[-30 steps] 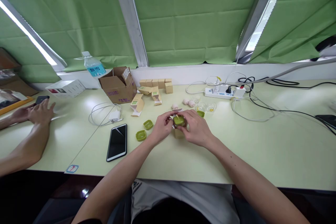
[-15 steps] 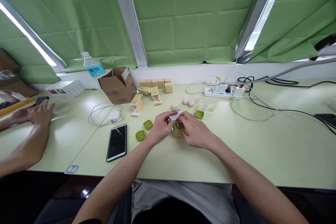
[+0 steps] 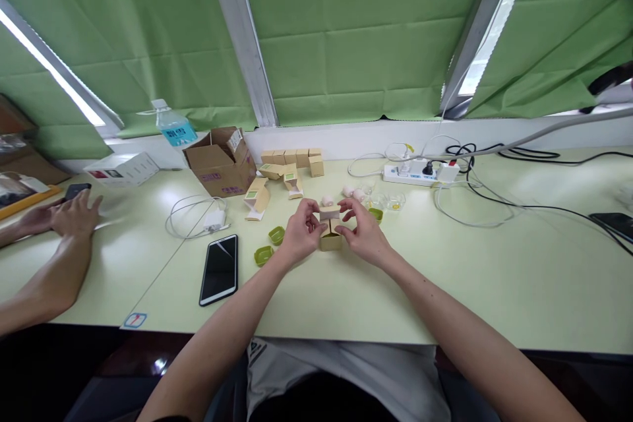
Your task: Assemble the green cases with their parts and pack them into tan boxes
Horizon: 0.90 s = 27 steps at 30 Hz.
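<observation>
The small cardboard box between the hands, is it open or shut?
Open. The small cardboard box has its lid flap raised, and a strip of green shows inside.

Your pale table is carrying many things.
Left of your small box, two green dishes and a phone are lying; farther back, a cardboard box and a power strip are sitting.
</observation>
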### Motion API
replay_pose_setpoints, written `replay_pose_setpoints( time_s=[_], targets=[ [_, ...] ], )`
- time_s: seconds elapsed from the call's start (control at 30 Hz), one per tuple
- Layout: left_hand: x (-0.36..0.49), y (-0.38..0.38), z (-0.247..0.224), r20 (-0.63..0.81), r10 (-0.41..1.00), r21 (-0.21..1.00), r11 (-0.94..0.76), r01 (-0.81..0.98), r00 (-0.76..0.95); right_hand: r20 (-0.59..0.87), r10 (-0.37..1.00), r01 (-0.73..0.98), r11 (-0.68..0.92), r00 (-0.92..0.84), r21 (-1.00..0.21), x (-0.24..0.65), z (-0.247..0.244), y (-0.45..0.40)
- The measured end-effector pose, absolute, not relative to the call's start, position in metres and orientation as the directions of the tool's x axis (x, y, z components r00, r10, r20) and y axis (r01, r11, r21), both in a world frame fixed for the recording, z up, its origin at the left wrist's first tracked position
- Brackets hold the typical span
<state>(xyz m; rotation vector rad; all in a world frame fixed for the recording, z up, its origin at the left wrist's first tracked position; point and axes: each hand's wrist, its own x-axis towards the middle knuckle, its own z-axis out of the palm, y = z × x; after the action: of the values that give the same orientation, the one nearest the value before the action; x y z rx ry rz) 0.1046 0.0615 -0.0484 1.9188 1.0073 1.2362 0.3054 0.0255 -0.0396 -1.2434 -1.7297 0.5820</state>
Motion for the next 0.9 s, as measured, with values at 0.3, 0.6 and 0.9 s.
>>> replay_pose_setpoints(
  time_s=[0.3,0.6,0.9],
  targets=[
    [0.087,0.063,-0.026,0.459,0.702,0.746,-0.637,0.193,0.545,0.467,0.863,0.279,0.504,-0.191,-0.817,0.314,-0.034,0.025],
    [0.085,0.066,-0.03,0.521,0.635,0.623,-0.74,0.255,0.571,0.585,0.774,0.371,0.631,-0.241,-0.682,0.314,-0.042,0.025],
    [0.082,0.065,-0.029,0.519,0.601,0.54,-0.782,0.312,0.607,0.641,0.71,0.491,0.686,-0.292,-0.536,0.313,-0.046,0.025]
  ],
)
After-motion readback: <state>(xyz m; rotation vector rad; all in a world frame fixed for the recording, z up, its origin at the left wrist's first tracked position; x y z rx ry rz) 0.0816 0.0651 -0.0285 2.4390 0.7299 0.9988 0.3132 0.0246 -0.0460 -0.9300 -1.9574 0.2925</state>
